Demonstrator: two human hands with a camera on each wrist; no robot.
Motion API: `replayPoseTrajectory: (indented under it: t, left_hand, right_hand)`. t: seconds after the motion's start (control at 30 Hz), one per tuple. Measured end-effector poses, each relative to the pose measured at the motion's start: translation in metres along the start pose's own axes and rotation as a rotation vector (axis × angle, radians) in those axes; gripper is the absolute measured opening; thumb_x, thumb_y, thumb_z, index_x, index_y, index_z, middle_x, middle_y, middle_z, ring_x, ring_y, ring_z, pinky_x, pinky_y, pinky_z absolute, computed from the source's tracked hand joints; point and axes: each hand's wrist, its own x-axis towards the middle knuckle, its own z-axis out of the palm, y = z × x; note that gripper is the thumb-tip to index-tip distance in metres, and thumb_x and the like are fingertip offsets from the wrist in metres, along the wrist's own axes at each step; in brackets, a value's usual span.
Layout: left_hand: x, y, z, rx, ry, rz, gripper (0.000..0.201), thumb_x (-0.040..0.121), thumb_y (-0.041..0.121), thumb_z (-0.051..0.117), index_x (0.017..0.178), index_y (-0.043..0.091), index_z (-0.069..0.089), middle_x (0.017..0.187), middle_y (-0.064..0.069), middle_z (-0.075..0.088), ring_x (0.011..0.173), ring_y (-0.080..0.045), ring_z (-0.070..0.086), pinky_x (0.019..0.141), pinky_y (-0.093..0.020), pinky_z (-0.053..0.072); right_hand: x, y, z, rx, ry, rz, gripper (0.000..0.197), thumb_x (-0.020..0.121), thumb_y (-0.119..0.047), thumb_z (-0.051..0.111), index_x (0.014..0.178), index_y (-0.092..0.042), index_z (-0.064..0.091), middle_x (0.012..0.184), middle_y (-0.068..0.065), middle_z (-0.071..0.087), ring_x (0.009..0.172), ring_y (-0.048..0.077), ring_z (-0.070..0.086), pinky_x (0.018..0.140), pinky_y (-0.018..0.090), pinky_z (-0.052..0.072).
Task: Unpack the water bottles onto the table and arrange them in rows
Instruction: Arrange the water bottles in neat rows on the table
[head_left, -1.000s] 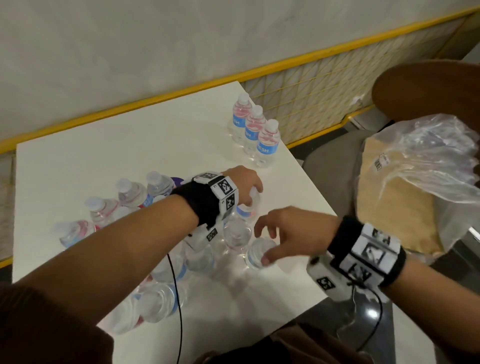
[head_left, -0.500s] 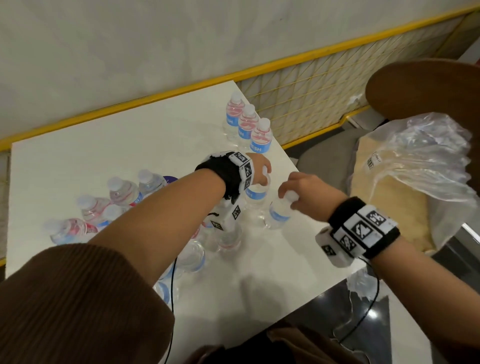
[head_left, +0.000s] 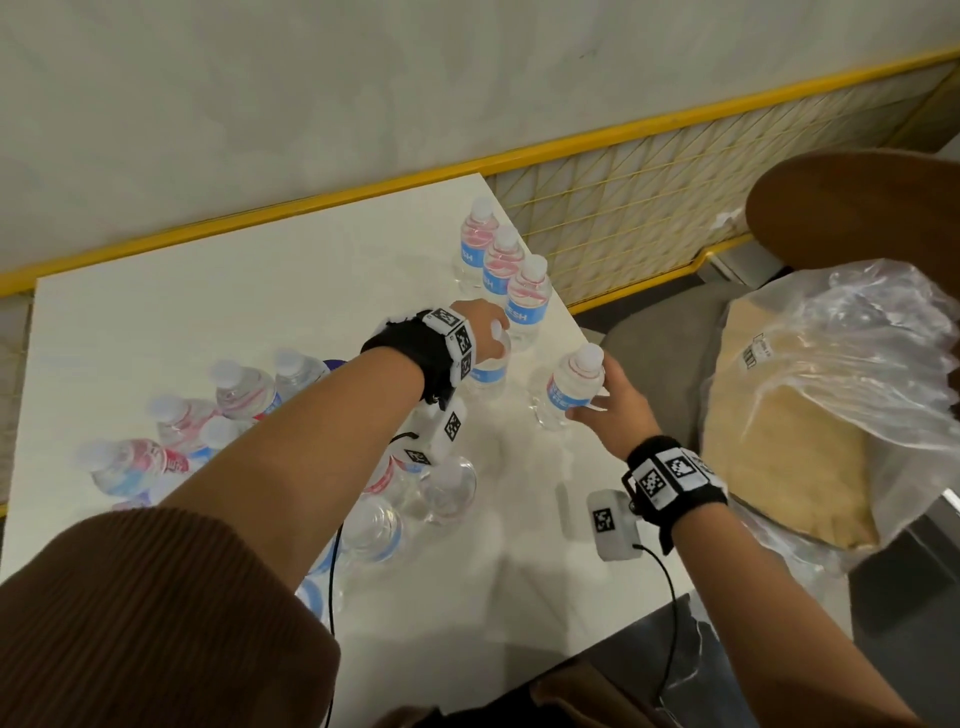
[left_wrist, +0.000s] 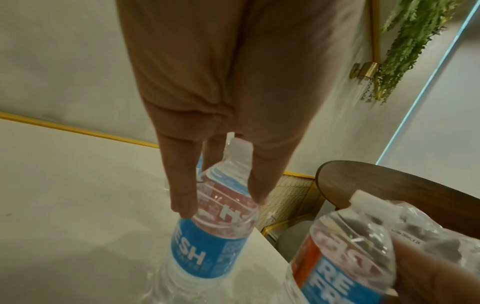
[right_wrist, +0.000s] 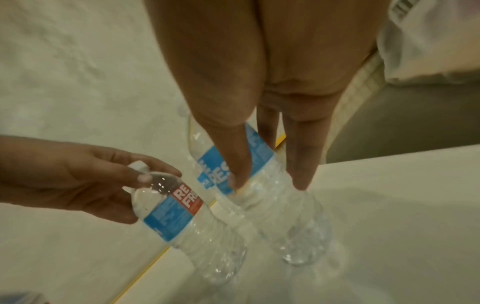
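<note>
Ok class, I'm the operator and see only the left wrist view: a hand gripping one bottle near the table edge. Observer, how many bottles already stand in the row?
Observer: Three row bottles stand upright along the table edge, just beyond the first bottle in the left hand.
Operator: Where are the unsorted ones?
Observer: A loose cluster sits beside and under the left forearm.
Operator: And the bottle at my right?
Observer: The right hand grips this second bottle around its label, tilted, on the near side of the row.
</note>
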Motion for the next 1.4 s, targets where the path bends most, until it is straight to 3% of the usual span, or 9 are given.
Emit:
replayPoseTrajectory:
  t: [0.27,0.47,0.63,0.8,0.93,1.0,1.1,1.3,1.4]
  left_hand:
    - [-0.001,-0.004,0.000,-0.042,-0.012,-0.033,0.049,0.092,0.028,0.055,0.139,0.017,0.044,0.142,-0.005,0.045,0.128,-0.025,0.046,0.102,-0.029,0.037]
    - [0.001,-0.003,0.000,-0.038,-0.032,-0.036,0.050,0.093,0.029,0.055,0.140,0.017,0.042,0.145,-0.005,0.042,0.131,-0.024,0.043,0.104,-0.029,0.035]
    - [0.006,-0.002,-0.012,-0.058,-0.155,-0.057,0.054,0.092,0.028,0.059,0.141,0.017,0.041,0.142,-0.004,0.046,0.124,-0.023,0.051,0.089,-0.024,0.042]
    - [0.007,-0.008,-0.028,-0.093,-0.307,-0.089,0.055,0.089,0.030,0.061,0.141,0.025,0.041,0.136,-0.001,0.050,0.112,-0.027,0.061,0.092,-0.030,0.051]
    - [0.009,-0.011,-0.025,-0.024,-0.265,-0.053,0.050,0.088,0.019,0.064,0.135,0.019,0.050,0.132,-0.008,0.055,0.103,-0.026,0.062,0.070,-0.024,0.051]
    - [0.006,-0.010,-0.024,-0.046,-0.258,-0.043,0.048,0.086,0.016,0.066,0.132,0.018,0.053,0.128,-0.012,0.059,0.095,-0.024,0.061,0.073,-0.028,0.053]
    - [0.005,-0.010,-0.026,0.017,-0.275,-0.025,0.055,0.084,0.018,0.064,0.137,0.021,0.047,0.136,-0.006,0.051,0.113,-0.027,0.058,0.090,-0.033,0.050]
    - [0.000,-0.008,-0.023,-0.058,-0.303,-0.071,0.066,0.087,0.036,0.063,0.145,0.024,0.035,0.136,-0.004,0.049,0.114,-0.029,0.060,0.095,-0.035,0.050]
    - [-0.010,-0.009,-0.026,-0.012,-0.223,-0.030,0.070,0.088,0.036,0.062,0.146,0.012,0.029,0.142,-0.005,0.042,0.128,-0.025,0.046,0.100,-0.029,0.038]
  right_hand:
    - [0.036,-0.011,0.029,0.093,0.065,0.044,0.079,0.076,-0.012,0.076,0.141,-0.020,0.032,0.139,0.004,0.049,0.125,0.025,0.050,0.104,0.043,0.043]
    - [0.052,-0.011,0.037,0.092,0.148,0.070,0.079,0.074,-0.015,0.079,0.137,-0.017,0.033,0.135,0.008,0.052,0.118,0.027,0.056,0.097,0.038,0.045]
    - [0.063,-0.014,0.041,0.068,0.146,0.042,0.074,0.073,-0.015,0.079,0.135,-0.014,0.039,0.135,0.007,0.052,0.121,0.025,0.053,0.099,0.035,0.043]
    - [0.070,-0.012,0.040,0.038,0.142,0.053,0.073,0.073,-0.020,0.080,0.135,-0.018,0.042,0.134,0.004,0.054,0.119,0.024,0.054,0.098,0.035,0.044]
    - [0.073,-0.013,0.042,0.025,0.161,0.045,0.073,0.073,-0.024,0.079,0.135,-0.018,0.041,0.132,0.005,0.054,0.118,0.025,0.055,0.096,0.035,0.044]
    - [0.075,-0.011,0.043,0.030,0.156,0.052,0.073,0.074,-0.024,0.079,0.136,-0.019,0.041,0.133,0.004,0.054,0.118,0.025,0.054,0.097,0.035,0.044]
    - [0.079,-0.010,0.044,0.031,0.150,0.049,0.074,0.074,-0.024,0.079,0.137,-0.021,0.040,0.135,0.003,0.053,0.119,0.024,0.054,0.099,0.037,0.045]
    - [0.071,-0.009,0.040,-0.061,0.062,0.116,0.084,0.071,-0.024,0.082,0.139,-0.013,0.034,0.138,0.009,0.047,0.124,0.026,0.048,0.101,0.036,0.042]
    - [0.041,-0.012,0.036,-0.312,-0.093,0.071,0.048,0.079,-0.017,0.071,0.122,-0.014,0.051,0.121,0.010,0.055,0.100,0.021,0.055,0.084,0.028,0.044]
